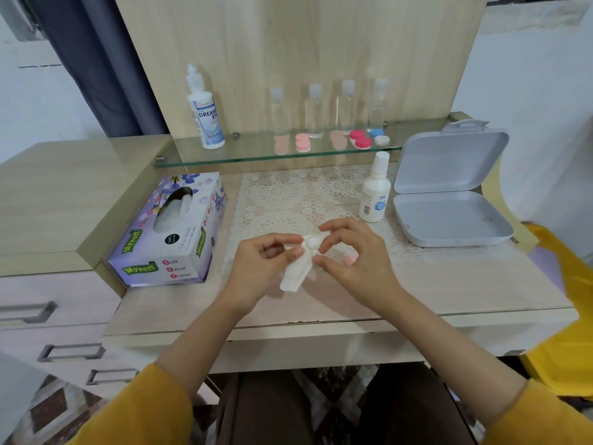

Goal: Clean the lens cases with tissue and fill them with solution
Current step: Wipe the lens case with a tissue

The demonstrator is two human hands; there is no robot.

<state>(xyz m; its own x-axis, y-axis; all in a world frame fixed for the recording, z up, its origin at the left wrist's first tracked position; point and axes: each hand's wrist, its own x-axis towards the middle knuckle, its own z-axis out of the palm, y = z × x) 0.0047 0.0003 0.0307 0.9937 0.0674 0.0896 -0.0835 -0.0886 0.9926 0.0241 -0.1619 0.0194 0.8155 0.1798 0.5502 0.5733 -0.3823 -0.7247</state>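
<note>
Both hands meet over the lace mat, holding a crumpled white tissue (300, 266) between them. My left hand (261, 263) pinches the tissue's upper part, with something small hidden inside its fingers. My right hand (351, 252) pinches the tissue top from the right, and a small pink cap (349, 260) shows under its fingers. A small white solution bottle (374, 191) stands capped just beyond my right hand. On the glass shelf lie a pink lens case (302, 142), a red one (360, 139) and a blue-white one (378, 137).
A purple tissue box (173, 232) lies left of the mat. An open grey plastic box (449, 200) sits at the right. The glass shelf (256, 154) carries a large solution bottle (205, 110) and several clear bottles (314, 112). Drawers are at the lower left.
</note>
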